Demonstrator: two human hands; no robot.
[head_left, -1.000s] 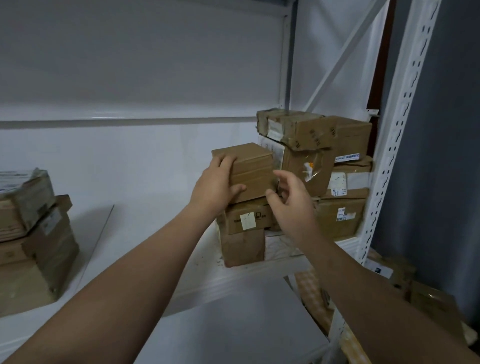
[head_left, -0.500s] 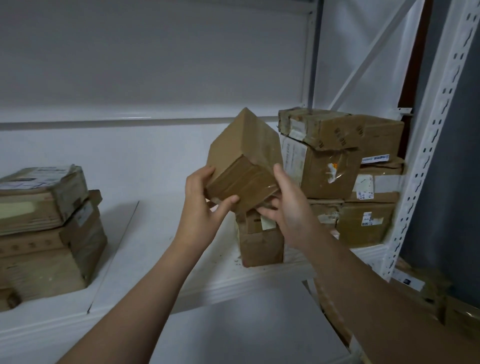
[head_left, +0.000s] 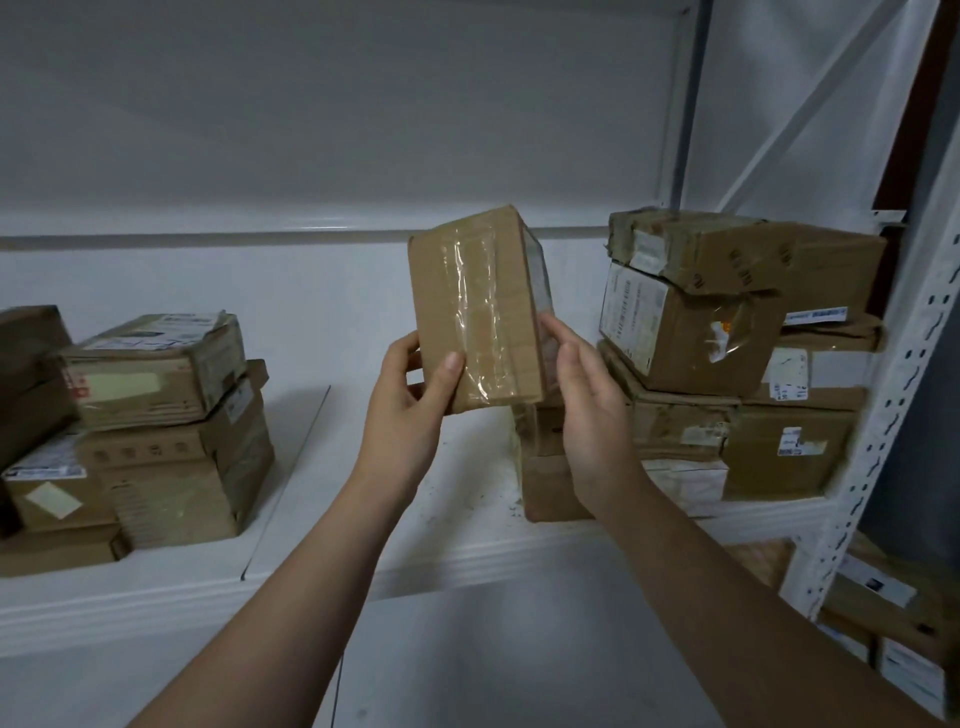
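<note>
One box (head_left: 475, 312), tilted earlier, is now held upright at frame centre, gripped by the left hand (head_left: 410, 410) and right hand (head_left: 587, 410). Two stacks are seen on the shelf (head_left: 363, 561): left stack (head_left: 156, 431) and right stack (head_left: 727, 364).

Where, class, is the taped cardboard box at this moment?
In the head view the taped cardboard box sits mid-frame, held between the left hand and right hand above the white shelf, just left of the right-side parcel stack.
</note>
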